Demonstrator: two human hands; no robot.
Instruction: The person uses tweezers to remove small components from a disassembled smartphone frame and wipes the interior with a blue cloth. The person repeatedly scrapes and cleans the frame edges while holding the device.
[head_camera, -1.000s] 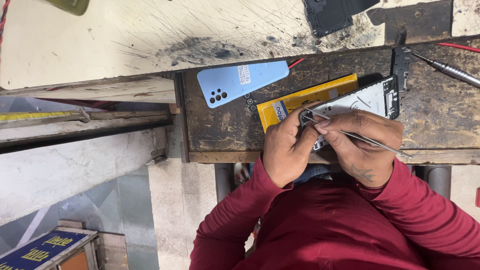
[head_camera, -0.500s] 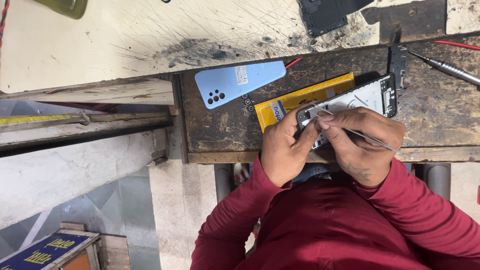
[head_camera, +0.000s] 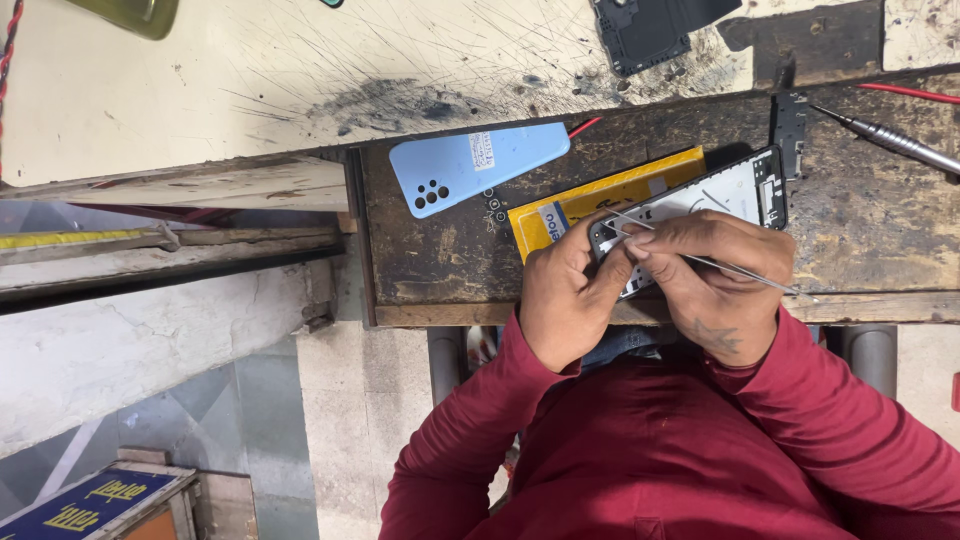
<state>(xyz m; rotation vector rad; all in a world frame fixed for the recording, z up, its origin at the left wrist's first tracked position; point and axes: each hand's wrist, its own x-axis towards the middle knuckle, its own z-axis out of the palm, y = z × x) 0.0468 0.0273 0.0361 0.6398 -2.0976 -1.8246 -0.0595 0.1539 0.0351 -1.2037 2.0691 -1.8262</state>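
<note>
An opened phone (head_camera: 720, 195) with its back off lies on a dark wooden bench (head_camera: 440, 260), partly over a yellow flat pack (head_camera: 600, 195). My left hand (head_camera: 562, 300) grips the phone's near-left corner, thumb and fingers on its edge. My right hand (head_camera: 715, 285) pinches thin metal tweezers (head_camera: 700, 260) whose tips reach the phone's left end. A light blue phone back cover (head_camera: 470, 165) with camera holes lies to the left of the phone.
A metal screwdriver (head_camera: 890, 140) and a red wire (head_camera: 905, 92) lie at the right of the bench. A small black part (head_camera: 788, 120) sits above the phone. A black phone frame (head_camera: 650, 30) rests on the scratched pale board (head_camera: 200, 90) behind.
Both hands have stayed on the phone; the tweezers' tips have shifted only slightly at the phone's left end.
</note>
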